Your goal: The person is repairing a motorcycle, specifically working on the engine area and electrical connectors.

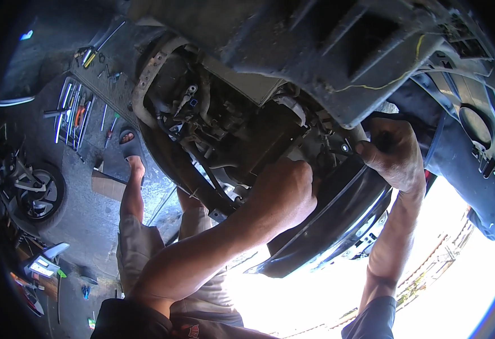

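Note:
My left hand [287,183] is closed in a fist at the near edge of an open vehicle front. Its fingers face away from view, so what they hold is hidden. Farther right, my right hand [394,150] has its fingers curled and its thumb bent beside a small metal bracket with a hole [344,148]. Shadow hides whatever lies inside that grip. Between my forearms runs a long, glossy black curved panel [332,220]. Behind my left fist are dark mechanical parts [225,124] and a curved metal frame bar [144,93].
A large dark plastic cover [298,51] overhangs the work. Blue cloth [462,164] hangs at right. On the floor lie a set of wrenches [69,116], a screwdriver [111,129], a yellow-handled screwdriver [89,58] and cardboard [107,185]. A motorcycle wheel [39,192] stands far left.

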Tool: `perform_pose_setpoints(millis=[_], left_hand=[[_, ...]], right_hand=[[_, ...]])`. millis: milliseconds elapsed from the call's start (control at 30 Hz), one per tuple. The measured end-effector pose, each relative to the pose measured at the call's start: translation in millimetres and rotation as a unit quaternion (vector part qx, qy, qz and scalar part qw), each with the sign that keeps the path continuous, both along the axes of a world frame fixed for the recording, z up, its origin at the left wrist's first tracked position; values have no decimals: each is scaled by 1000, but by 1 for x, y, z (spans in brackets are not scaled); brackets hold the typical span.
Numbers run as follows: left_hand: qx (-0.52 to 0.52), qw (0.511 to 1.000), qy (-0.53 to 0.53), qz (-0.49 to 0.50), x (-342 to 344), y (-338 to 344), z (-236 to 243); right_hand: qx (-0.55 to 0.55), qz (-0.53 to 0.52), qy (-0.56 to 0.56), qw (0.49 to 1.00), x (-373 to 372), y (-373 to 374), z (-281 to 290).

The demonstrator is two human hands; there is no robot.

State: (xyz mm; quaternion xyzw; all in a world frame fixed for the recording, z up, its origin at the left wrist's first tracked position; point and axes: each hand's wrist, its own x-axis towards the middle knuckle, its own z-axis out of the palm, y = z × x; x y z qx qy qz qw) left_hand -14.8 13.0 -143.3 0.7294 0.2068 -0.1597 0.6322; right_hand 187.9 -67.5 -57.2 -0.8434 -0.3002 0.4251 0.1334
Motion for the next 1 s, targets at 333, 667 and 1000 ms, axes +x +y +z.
perform_pose_setpoints(millis=[333,667,1000], left_hand=[[-190,980,22,60,-13,-3,-18],[-46,991,-128,-10,-10,-3,-20],[-48,993,-105,-27,-5,-11,-33]], right_hand=[[-10,18,10,1000,3,-4,-4],[-15,16,5,1000,3,-3,-5],[-16,23,-13,1000,1,-1,-7]])
